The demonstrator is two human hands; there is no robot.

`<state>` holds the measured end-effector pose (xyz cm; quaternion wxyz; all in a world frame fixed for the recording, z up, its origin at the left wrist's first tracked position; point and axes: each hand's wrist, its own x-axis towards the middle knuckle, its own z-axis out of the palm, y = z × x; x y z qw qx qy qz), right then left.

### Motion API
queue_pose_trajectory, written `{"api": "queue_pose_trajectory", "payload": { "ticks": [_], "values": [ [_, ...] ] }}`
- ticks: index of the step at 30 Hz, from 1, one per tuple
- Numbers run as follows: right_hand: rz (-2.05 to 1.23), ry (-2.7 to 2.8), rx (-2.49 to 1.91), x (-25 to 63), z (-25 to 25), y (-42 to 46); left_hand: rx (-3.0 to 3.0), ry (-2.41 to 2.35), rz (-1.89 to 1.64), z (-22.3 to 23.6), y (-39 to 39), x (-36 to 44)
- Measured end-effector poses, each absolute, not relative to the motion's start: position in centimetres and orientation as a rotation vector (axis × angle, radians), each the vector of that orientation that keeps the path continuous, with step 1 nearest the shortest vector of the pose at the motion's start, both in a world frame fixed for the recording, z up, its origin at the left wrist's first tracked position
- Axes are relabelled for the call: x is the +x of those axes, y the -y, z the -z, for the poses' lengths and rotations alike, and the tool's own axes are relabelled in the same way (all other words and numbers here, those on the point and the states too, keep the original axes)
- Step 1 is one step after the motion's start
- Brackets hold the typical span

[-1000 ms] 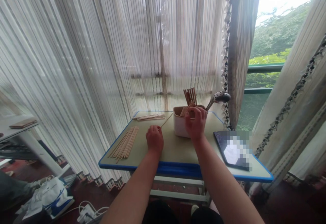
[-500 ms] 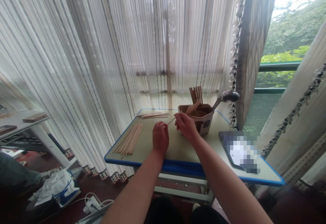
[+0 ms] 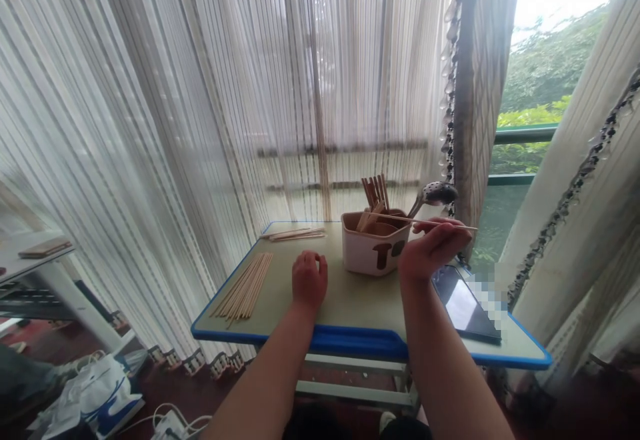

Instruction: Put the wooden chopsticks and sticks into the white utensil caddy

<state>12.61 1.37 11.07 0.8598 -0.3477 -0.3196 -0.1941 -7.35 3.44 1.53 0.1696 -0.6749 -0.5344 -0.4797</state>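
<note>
One thin stick (image 3: 410, 219) pinched by right hand (image 3: 435, 243), left hand (image 3: 309, 280) curled over table (image 3: 280, 287), its grip unclear

A table (image 3: 345, 303) with a pale top is bordered by a blue edging (image 3: 357, 343). At the left, a bundle of slender wooden sticks (image 3: 245, 290) is laid flat, fanned slightly toward the near edge. Behind it, near the far edge, a smaller group of sticks (image 3: 300, 233) is laid crosswise. Right of centre, a pale container (image 3: 360, 253) is stood upright; farther right, a flat, dark-screened device (image 3: 467, 305) is placed, partly obscured by pixelation.
</note>
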Motion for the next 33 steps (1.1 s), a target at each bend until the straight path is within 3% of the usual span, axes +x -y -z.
{"api": "queue_pose_trajectory", "payload": {
  "ticks": [16,33],
  "values": [
    [0.488,1.42,-1.101,11.7,-8.7,-4.9,-1.927,1.57,1.38,-1.8,-3.2,-7.4],
    [0.458,1.399,-1.066,11.8,-8.0,-5.8,-1.92,1.705,1.308,-1.6,-3.1,-7.3]
  ]
}}
